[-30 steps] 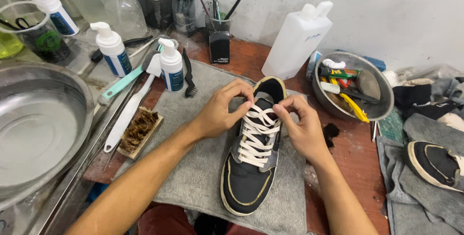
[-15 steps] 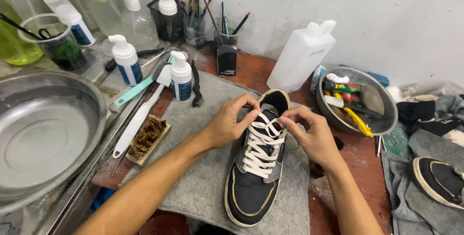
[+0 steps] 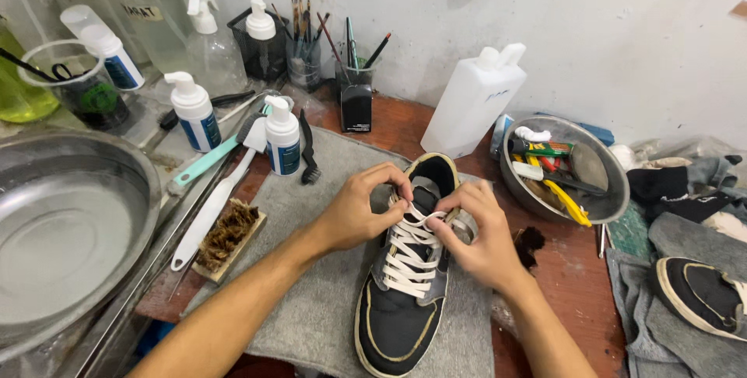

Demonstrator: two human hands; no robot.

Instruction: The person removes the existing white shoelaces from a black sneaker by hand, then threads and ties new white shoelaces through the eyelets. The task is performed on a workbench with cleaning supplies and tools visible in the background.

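A black sneaker [image 3: 401,312] with tan trim and white laces [image 3: 406,257] lies on a grey felt mat [image 3: 307,300], toe toward me. My left hand [image 3: 359,208] grips the shoe's upper left side near the collar, its fingers on the lace. My right hand [image 3: 476,239] pinches a strand of the white lace at the top eyelets on the right side. Both hands meet over the tongue.
A large steel basin [image 3: 70,230] sits at left, with pump bottles [image 3: 282,137], brushes [image 3: 226,234] and a brush cup [image 3: 355,98] behind the mat. A white jug [image 3: 471,102] and a steel bowl of tools [image 3: 572,168] stand at right. A second sneaker [image 3: 700,296] lies on grey cloths.
Both hands stay at the sneaker's top eyelets, the fingers shifting along the lace. The camera view has dropped a little and moved closer to the shoe.
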